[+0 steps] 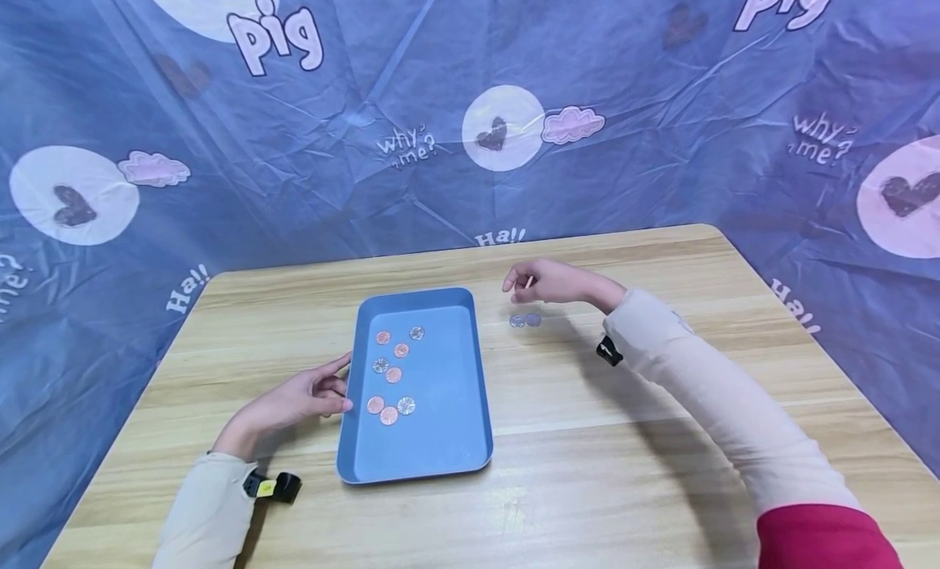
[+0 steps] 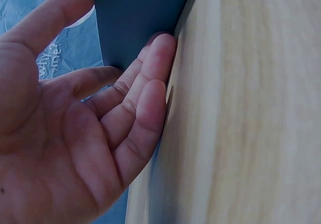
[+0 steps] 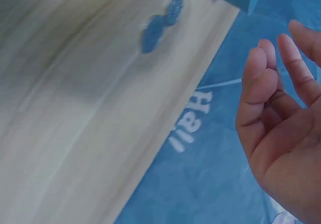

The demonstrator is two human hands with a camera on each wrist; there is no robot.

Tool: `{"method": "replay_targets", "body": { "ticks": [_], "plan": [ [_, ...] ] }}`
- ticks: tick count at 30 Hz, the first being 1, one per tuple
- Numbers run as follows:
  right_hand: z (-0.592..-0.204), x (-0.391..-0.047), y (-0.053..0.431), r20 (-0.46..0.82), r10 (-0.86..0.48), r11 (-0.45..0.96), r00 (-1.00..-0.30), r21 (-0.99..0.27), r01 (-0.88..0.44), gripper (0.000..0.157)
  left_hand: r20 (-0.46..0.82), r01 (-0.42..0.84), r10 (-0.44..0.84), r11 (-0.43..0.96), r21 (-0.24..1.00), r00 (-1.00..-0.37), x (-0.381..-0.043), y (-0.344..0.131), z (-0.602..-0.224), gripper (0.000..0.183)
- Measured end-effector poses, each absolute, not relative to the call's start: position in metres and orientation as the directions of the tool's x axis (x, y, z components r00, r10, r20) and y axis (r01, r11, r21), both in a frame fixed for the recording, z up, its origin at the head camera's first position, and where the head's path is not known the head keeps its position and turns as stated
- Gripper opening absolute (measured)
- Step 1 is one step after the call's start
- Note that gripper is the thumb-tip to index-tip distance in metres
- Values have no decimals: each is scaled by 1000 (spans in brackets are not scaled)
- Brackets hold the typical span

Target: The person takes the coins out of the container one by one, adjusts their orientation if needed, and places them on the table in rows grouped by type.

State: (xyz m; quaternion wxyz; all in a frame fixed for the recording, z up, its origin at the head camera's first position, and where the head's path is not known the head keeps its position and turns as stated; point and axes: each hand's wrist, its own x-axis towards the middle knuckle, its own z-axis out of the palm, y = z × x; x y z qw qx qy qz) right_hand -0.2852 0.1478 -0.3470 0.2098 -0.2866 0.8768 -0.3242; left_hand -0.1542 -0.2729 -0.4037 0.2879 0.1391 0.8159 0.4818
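A blue rectangular tray (image 1: 448,438) lies on the wooden table, with several copper-coloured and silver coins (image 1: 393,375) scattered over its left half. My left hand (image 1: 304,399) holds the tray's left wall. The thumb tip overlaps the rim, while curled fingers (image 2: 158,58) lie against the outer side, low by the tabletop. To the right of the tray, two silver coins (image 1: 533,320) sit side by side on the wood. Just beyond them my right hand (image 1: 551,282) hovers with loosely bent fingers. Nothing shows between those fingers (image 3: 261,88) in the right wrist view.
The light wooden table (image 1: 587,471) ends at a far edge against a blue printed cloth (image 1: 330,185). Black straps (image 1: 273,487) are worn at the wrists. The right forearm (image 1: 723,410) reaches across the table's right side.
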Motion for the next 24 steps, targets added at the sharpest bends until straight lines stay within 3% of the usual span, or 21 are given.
{"method": "replay_targets", "body": {
  "ticks": [24],
  "plan": [
    [-310,-259,51,-206,-786,558,-583,-641,-526,22,-332,-48,500,499,865,-799,-155,-274,-404,90]
  ]
}}
